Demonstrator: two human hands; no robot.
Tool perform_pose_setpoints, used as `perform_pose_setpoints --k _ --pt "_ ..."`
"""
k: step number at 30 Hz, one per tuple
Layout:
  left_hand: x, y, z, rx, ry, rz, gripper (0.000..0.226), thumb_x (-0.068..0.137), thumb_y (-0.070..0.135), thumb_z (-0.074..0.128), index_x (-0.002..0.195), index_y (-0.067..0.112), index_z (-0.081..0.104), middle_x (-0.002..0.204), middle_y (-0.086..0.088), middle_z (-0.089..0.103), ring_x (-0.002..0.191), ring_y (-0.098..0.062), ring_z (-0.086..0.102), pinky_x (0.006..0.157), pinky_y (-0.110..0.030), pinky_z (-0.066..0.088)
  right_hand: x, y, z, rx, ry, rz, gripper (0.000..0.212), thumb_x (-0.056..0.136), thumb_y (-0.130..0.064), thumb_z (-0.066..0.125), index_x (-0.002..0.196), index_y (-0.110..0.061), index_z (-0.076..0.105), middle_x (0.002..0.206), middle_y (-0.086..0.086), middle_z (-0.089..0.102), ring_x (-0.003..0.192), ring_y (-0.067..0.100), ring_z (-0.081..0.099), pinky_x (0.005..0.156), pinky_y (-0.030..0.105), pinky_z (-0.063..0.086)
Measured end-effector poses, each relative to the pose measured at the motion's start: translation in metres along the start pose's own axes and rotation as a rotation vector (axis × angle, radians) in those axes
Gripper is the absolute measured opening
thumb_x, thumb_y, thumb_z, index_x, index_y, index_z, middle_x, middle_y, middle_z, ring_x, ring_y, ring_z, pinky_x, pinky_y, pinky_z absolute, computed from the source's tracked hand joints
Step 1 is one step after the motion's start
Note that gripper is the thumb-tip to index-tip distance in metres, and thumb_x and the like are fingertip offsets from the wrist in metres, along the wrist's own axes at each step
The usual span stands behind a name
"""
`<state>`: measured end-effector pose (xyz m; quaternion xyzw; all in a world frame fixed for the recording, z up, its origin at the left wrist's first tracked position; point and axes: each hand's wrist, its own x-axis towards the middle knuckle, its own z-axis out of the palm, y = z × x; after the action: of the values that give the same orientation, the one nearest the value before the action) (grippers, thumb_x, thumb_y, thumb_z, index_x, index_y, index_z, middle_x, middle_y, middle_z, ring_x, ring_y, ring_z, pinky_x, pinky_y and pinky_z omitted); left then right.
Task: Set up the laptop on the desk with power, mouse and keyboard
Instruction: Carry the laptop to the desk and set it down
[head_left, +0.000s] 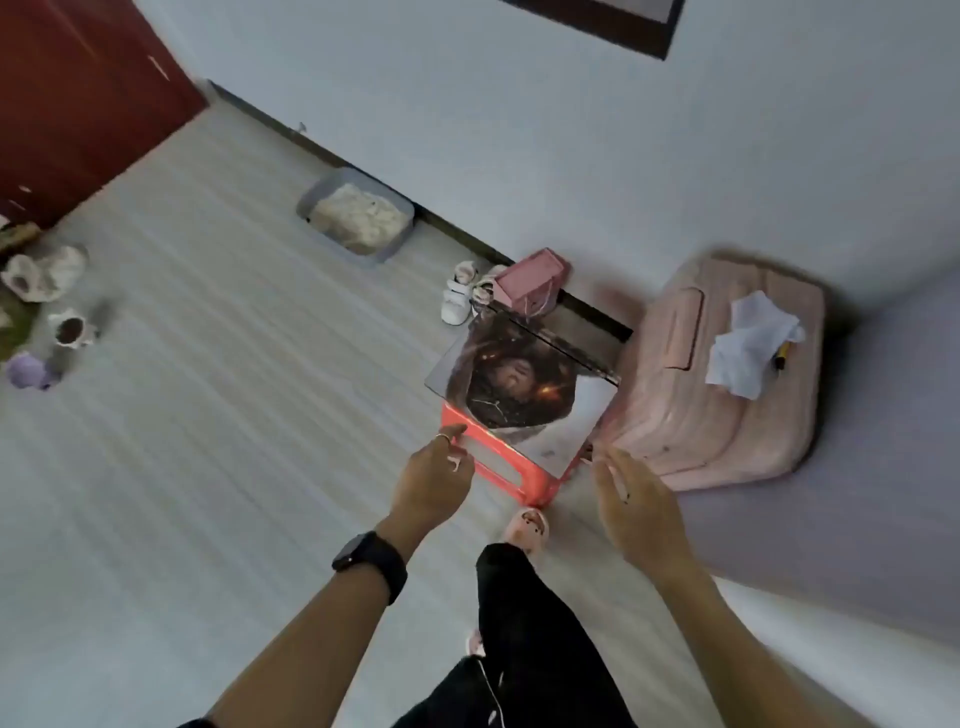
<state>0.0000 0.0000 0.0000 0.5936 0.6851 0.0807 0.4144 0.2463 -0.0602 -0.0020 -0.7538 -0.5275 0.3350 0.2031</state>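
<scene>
Red stool (511, 470) bears the closed laptop (519, 387) — both hands (left hand (434, 475), right hand (636, 501)) spread, empty.

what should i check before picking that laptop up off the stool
1. Laptop lid shut: ok.
2. Left hand empty and open: ok.
3. Right hand empty and open: ok.
4. Hands on the laptop: not ok, both short of its near edge.
5. Cable plugged into the laptop: cannot tell.
6. Laptop seated on the stool: not ok, it overhangs the stool.
</scene>
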Motion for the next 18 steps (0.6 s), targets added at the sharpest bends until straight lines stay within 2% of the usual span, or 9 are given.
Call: perform_pose_setpoints --k 3,5,7,9,11,12,15,18 --pt "0.030 0.000 0.007 0.024 -0.088 -0.101 0.041 0.095 0.026 0.052 0.136 0.026 0.049 0.101 0.009 0.063 0.094 -0.015 0.059 0.083 -0.029 0.047 0.030 -0.002 0.011 0.057 -0.045 0.090 0.038 0.102 -0.039 0.046 0.136 -0.027 0.058 0.135 -0.004 0.063 0.123 0.019 0.058 0.103 0.037 0.045" --pt "0.051 0.000 0.006 0.049 -0.176 -0.134 0.041 0.094 0.026 0.052 0.135 0.026 0.051 0.102 0.007 0.063 0.097 -0.014 0.059 0.083 -0.026 0.045 0.047 -0.007 0.018 0.102 -0.071 0.178 0.039 0.101 -0.040 0.047 0.136 -0.026 0.058 0.135 -0.005 0.063 0.121 0.018 0.059 0.100 0.033 0.044" --pt "0.081 0.000 0.003 0.053 -0.197 -0.170 0.037 0.094 0.024 0.052 0.131 0.025 0.054 0.102 0.006 0.064 0.101 -0.015 0.060 0.081 -0.024 0.041 0.068 -0.009 0.023 0.184 -0.078 0.279 0.040 0.100 -0.041 0.050 0.135 -0.024 0.059 0.133 -0.003 0.064 0.118 0.018 0.060 0.101 0.035 0.046" --pt "0.107 0.004 0.000 0.045 -0.204 -0.204 0.032 0.094 0.023 0.053 0.126 0.023 0.057 0.102 0.005 0.063 0.097 -0.013 0.059 0.076 -0.018 0.040 0.087 -0.005 0.028 0.232 -0.108 0.353 0.039 0.099 -0.042 0.053 0.132 -0.024 0.061 0.130 -0.003 0.065 0.115 0.018 0.061 0.101 0.036 0.047" --pt "0.133 0.004 0.000 0.054 -0.231 -0.218 0.029 0.095 0.020 0.054 0.123 0.020 0.059 0.101 0.003 0.062 0.087 -0.009 0.059 0.063 -0.008 0.040 0.106 0.003 0.034 0.262 -0.135 0.404 0.037 0.098 -0.041 0.056 0.130 -0.024 0.063 0.129 -0.004 0.066 0.110 0.015 0.062 0.097 0.032 0.047" --pt "0.144 0.005 0.000 0.072 -0.245 -0.227 0.028 0.095 0.021 0.054 0.123 0.019 0.059 0.100 0.001 0.064 0.086 -0.008 0.059 0.063 -0.007 0.039 0.113 0.006 0.036 0.273 -0.145 0.423 0.035 0.098 -0.039 0.057 0.129 -0.024 0.064 0.128 -0.005 0.066 0.106 0.013 0.062 0.093 0.029 0.045" --pt "0.187 0.000 0.004 0.154 -0.285 -0.241 0.031 0.095 0.025 0.055 0.124 0.017 0.061 0.114 -0.005 0.069 0.110 -0.022 0.061 0.083 -0.022 0.038 0.136 0.019 0.046 0.280 -0.137 0.503 0.033 0.099 -0.038 0.056 0.128 -0.024 0.063 0.125 -0.005 0.066 0.098 0.010 0.057 0.087 0.025 0.040" --pt "0.229 -0.004 0.008 0.221 -0.321 -0.235 0.026 0.095 0.023 0.053 0.116 0.014 0.065 0.118 -0.009 0.069 0.111 -0.030 0.060 0.084 -0.028 0.040 0.155 0.038 0.059 0.285 -0.134 0.611 0.033 0.100 -0.039 0.054 0.128 -0.023 0.062 0.126 -0.005 0.065 0.102 0.011 0.057 0.087 0.025 0.040"
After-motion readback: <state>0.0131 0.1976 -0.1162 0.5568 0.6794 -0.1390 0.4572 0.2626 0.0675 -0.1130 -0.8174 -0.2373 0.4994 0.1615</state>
